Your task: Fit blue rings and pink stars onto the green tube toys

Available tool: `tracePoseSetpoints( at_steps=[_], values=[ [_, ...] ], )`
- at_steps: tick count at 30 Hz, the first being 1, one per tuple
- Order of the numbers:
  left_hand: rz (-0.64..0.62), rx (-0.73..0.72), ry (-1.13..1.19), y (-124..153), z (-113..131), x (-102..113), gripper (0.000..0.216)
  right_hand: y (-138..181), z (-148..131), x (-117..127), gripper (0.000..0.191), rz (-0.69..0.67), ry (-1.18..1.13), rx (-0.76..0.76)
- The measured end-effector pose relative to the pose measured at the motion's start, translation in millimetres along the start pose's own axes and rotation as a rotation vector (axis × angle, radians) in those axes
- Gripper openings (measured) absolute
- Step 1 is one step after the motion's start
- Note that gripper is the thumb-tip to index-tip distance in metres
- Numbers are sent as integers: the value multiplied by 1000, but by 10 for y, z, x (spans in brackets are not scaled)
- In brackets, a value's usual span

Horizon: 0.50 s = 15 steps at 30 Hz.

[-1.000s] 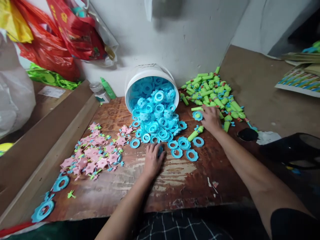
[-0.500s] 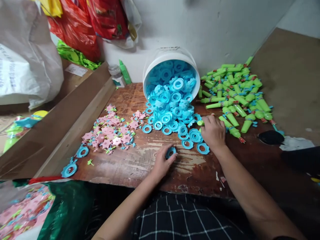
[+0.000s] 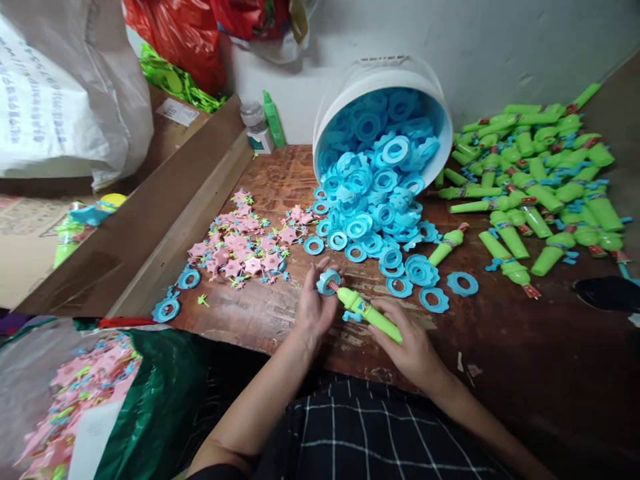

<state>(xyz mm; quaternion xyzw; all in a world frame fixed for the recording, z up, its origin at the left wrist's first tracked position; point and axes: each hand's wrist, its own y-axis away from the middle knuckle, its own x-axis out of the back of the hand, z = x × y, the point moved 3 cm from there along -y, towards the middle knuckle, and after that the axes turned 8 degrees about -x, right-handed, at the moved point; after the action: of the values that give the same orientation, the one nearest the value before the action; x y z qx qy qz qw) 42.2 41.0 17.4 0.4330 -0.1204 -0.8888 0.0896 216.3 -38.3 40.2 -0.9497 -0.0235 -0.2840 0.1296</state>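
Note:
My left hand pinches a blue plastic ring just above the wooden tabletop. My right hand grips a green toy handle, whose red-striped tip points into the ring's hole. Behind them a white bucket lies tipped on its side, spilling several blue rings onto the table. A pile of green handles lies at the right. Pink star-shaped pieces are scattered at the left.
A cardboard box wall borders the table's left side. A clear bag of pink pieces sits at the lower left. A white sack and red bags hang at the back left. A green bottle stands by the wall.
My right hand picked a green handle from near the pile and brought it toward me. My left hand lifted a blue ring to meet its tip. The view shifted left and down.

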Motion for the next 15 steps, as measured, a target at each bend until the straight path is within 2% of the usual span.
tracePoseSetpoints(
  at_steps=[2,4,7,9,10,12,14,15],
  values=[
    [-74,-23,-100,94,-19,-23,56,29,37,-89,40,-82,-69,-118],
    [-168,-18,-181,223,-55,-50,67,41,57,-168,38,-132,-269,-274],
    [-282,-1,-235,340,-65,-47,69,57,84,-343,36,-283,-826,-605],
    [-357,-25,-346,263,-4,-11,64,51,73,-453,34,-399,-1154,-764],
    [-373,-77,-460,158,61,19,60,36,68,-486,33,-428,-1248,-806],
    [-317,-275,-817,-166,274,92,51,-10,71,-502,34,-407,-1299,-822],
    [-50,-595,-1347,-551,593,158,45,-46,85,-475,33,-371,-1234,-801],
    [57,-692,-1584,-733,740,172,50,-52,94,-452,32,-366,-1186,-787]
  ],
)
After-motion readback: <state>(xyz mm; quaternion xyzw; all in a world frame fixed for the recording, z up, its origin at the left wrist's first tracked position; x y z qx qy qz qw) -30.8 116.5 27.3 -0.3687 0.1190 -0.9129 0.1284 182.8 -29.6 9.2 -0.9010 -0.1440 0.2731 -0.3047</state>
